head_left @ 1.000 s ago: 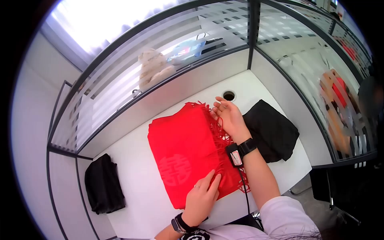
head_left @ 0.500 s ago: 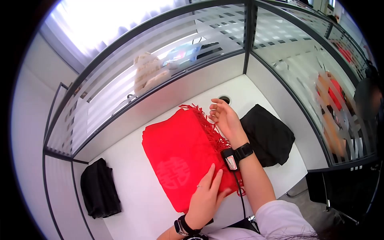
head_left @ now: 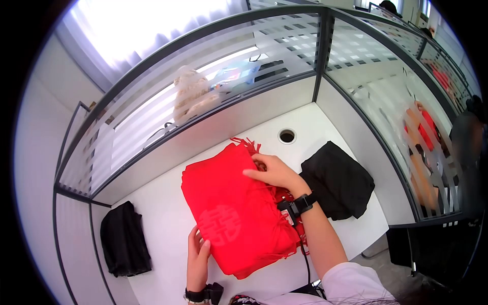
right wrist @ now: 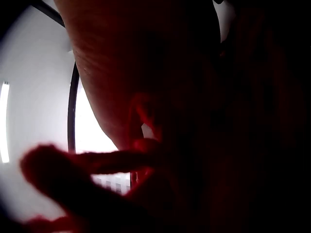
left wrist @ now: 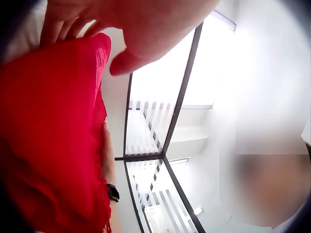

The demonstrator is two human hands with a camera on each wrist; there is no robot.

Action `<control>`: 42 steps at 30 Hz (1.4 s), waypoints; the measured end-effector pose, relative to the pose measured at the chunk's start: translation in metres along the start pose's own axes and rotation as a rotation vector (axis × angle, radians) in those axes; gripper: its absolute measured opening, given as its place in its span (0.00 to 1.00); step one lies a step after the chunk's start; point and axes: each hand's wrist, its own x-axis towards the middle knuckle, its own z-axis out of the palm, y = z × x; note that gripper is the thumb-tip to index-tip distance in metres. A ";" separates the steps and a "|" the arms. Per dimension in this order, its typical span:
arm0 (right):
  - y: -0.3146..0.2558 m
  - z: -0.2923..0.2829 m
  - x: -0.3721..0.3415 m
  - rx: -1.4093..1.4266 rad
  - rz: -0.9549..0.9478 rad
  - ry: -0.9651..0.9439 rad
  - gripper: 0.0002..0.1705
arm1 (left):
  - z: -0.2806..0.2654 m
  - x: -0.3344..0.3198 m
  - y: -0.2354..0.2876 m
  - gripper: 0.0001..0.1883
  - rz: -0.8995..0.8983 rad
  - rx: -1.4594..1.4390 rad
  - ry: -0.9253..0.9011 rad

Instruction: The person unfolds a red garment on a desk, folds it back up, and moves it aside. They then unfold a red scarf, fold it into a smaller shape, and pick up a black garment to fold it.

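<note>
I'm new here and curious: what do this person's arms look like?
The right arm has a short pale sleeve, black wrist strap, and small black box with whitish label and dark cable. The left wrist wears a black band with a boxy black piece.

The left hand [head_left: 197, 262] has left the top of the red cloth [head_left: 223, 188] and come round to the cloth's left side, nearer the left end of the desk [head_left: 168, 213], its fingers now at that edge. The cloth's near right part, which it covered, now shows bare and creased, with fringe towards the desk's near edge. The right hand [head_left: 274, 173], earlier raised palm-up beside the fringe, has turned over: its thumb lies on the cloth, fingers curled at the right edge. It has drawn away from the round hole [head_left: 287, 135] near the desk's far edge, which is now fully visible.
</note>
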 end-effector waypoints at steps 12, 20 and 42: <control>0.005 0.003 0.006 0.172 0.033 -0.035 0.24 | 0.014 -0.058 -0.036 0.67 0.287 0.513 -0.177; 0.005 0.010 0.004 0.124 -0.040 0.031 0.27 | 0.017 -0.054 -0.070 0.52 0.247 0.224 0.183; 0.000 0.030 0.006 -0.086 -0.043 0.095 0.21 | -0.069 -0.053 -0.017 0.35 0.331 0.623 0.050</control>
